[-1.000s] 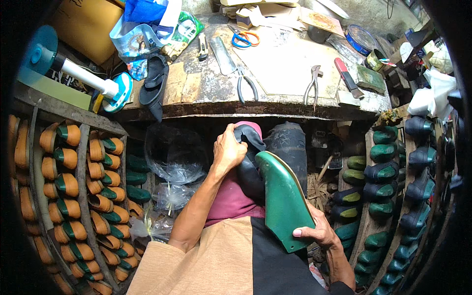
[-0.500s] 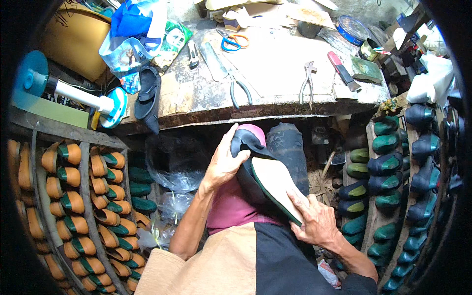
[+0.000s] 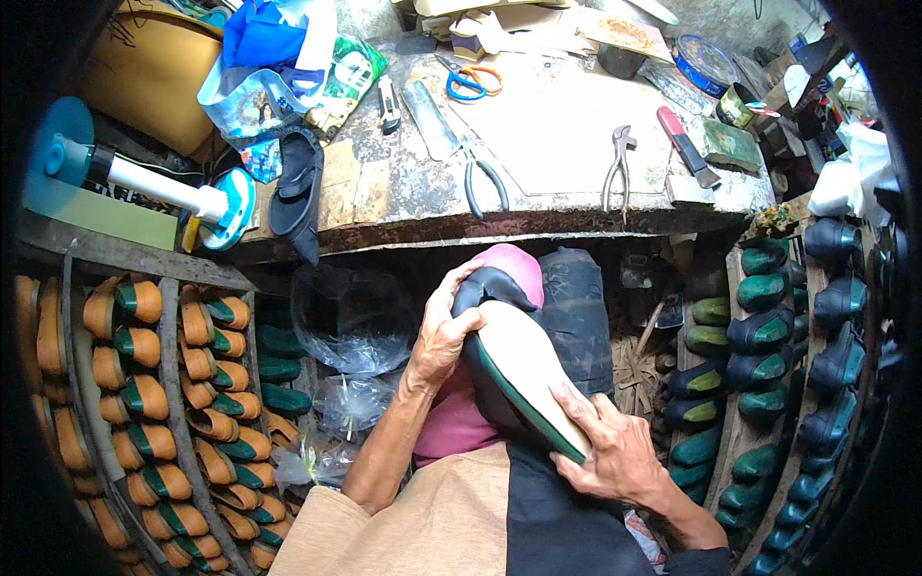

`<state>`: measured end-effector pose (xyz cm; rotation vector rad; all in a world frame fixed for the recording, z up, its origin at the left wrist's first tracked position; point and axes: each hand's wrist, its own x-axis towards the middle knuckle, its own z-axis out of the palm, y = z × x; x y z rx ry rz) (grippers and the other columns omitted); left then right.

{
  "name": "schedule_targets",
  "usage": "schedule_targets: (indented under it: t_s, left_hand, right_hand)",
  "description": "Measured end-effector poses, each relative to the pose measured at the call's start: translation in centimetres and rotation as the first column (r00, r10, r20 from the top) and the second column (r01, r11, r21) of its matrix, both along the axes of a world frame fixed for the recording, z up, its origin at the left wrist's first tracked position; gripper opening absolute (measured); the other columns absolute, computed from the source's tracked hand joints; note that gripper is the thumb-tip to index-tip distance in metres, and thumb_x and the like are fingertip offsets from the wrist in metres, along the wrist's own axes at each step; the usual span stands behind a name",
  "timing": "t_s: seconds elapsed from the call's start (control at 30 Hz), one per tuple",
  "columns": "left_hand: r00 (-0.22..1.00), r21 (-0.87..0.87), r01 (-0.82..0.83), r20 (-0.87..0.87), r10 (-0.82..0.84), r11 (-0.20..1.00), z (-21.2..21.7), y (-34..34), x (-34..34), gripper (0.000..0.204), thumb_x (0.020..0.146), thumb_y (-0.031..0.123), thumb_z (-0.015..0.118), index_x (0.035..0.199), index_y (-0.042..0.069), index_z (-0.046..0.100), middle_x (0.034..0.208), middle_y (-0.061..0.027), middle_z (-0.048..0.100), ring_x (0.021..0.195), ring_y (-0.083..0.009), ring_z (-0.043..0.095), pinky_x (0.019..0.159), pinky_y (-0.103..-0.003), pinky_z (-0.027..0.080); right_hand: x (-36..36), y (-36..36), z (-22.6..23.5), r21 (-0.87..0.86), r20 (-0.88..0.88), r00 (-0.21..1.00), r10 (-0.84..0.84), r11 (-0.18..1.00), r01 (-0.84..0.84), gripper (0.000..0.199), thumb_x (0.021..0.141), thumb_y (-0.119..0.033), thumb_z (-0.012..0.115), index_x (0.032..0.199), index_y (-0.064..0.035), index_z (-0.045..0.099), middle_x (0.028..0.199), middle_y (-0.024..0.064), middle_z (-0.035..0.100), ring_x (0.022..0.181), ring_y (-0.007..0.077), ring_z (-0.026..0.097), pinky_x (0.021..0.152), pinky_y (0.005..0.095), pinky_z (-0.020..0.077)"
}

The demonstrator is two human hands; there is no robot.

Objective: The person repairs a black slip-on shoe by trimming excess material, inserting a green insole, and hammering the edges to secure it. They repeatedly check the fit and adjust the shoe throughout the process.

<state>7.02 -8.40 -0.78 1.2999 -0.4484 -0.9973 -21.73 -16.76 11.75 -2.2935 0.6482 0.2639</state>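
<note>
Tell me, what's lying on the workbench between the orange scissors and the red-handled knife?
In the head view, a pair of metal pincers lies between the scissors and the red-handled knife, on a pale flat sheet spread over the workbench.

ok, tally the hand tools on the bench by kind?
Scissors: 1
Pliers: 1
Pincers: 1
Flat metal blade: 1
Utility knife: 1
Red-handled tool: 1
Total: 6

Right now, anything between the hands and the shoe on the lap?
Nothing visible. The left hand already grips the black toe of the shoe, and the right hand rests on the heel end of its pale sole.
</note>
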Motion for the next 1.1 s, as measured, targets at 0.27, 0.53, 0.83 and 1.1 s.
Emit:
schedule_targets:
  t_s: [0.27,0.53,0.83,1.1]
  left_hand:
    - [0.995,0.075,-0.032,0.095,0.025,0.997,-0.6,0.8,-0.1,0.078,0.078,0.003,0.064,0.156,-0.002,0.06,0.14,-0.0055,0.066,0.115,-0.0119,0.062,0.106,-0.026,0.049]
    - [0.993,0.023,0.026,0.112,-0.028,0.999,-1.2,1.1,-0.3,0.084,0.082,0.009,0.07,0.163,-0.004,0.049,0.155,-0.014,0.057,0.143,-0.0218,0.054,0.126,-0.034,0.037]
    - [0.997,-0.009,0.038,-0.063,-0.038,0.999,-1.2,1.6,1.7,0.066,0.091,0.009,0.07,0.154,0.0,0.054,0.142,-0.0118,0.064,0.135,-0.02,0.059,0.121,-0.034,0.042]
    - [0.541,0.393,0.519,0.537,-0.648,0.759,-0.9,-2.2,8.4,0.049,0.093,0.004,0.078,0.141,0.0,0.071,0.13,-0.0161,0.077,0.123,-0.0238,0.071,0.109,-0.037,0.055]
  right_hand:
    - [-1.4,-0.4,1.0,0.349,0.017,0.993,-0.116,0.931,0.103,0.098,0.084,-0.044,0.088,0.17,-0.0203,0.049,0.107,0.0242,0.072,0.088,0.0439,0.076,0.085,0.0519,0.0631]
    - [0.2,1.3,-1.2,-0.149,-0.057,0.997,-0.044,0.988,0.035,0.098,0.084,-0.036,0.084,0.174,-0.0291,0.044,0.109,0.0205,0.063,0.085,0.0409,0.074,0.072,0.0502,0.0631]
    - [0.2,2.3,-4.3,-0.31,0.093,0.995,0.034,0.951,-0.003,0.097,0.076,-0.024,0.088,0.168,-0.0239,0.054,0.112,0.0199,0.064,0.088,0.0388,0.071,0.072,0.0477,0.0614]
    - [1.0,-0.4,-1.7,-0.255,-0.154,0.979,0.13,0.952,-0.167,0.102,0.085,-0.033,0.086,0.175,-0.0358,0.039,0.111,0.0203,0.057,0.084,0.0387,0.072,0.07,0.0498,0.0628]
